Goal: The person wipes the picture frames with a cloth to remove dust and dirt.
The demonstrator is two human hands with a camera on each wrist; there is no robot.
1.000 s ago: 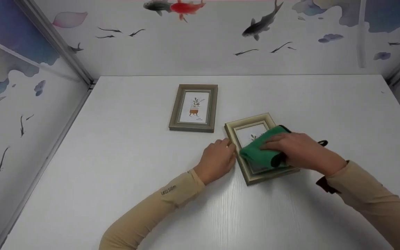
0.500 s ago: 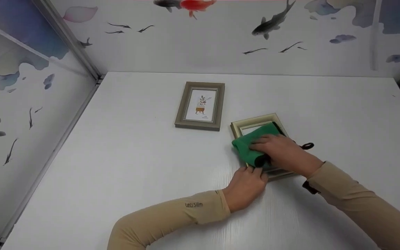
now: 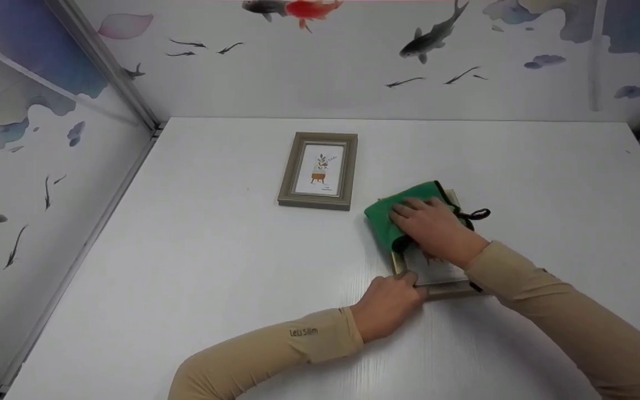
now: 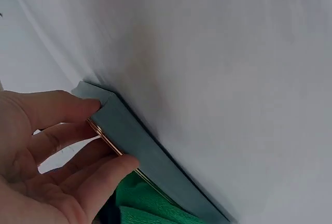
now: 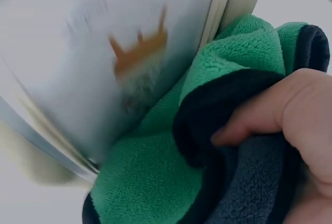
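My right hand (image 3: 436, 229) grips a folded green towel (image 3: 384, 219) with black edging and a black hanging loop, pressing it on the upper part of a pale gold picture frame (image 3: 450, 290). In the right wrist view my thumb pinches the towel's dark fold (image 5: 223, 99), and the framed print (image 5: 140, 53) shows beside it, blurred. My left hand (image 3: 389, 306) holds the frame's lower left corner. Seen from the left wrist, the fingers (image 4: 78, 105) and thumb rest on the frame's side rail (image 4: 142, 141). Towel and right hand hide much of the print.
A second picture frame (image 3: 286, 191), brownish grey with a potted-plant print, lies further back to the left on the white table (image 3: 186, 250). Panels painted with fish (image 3: 434, 39) stand along the table's back and left sides.
My left hand has gone from the frame's left side to its lower left corner. The right hand has slid the towel up and left over the frame, baring the lower print.
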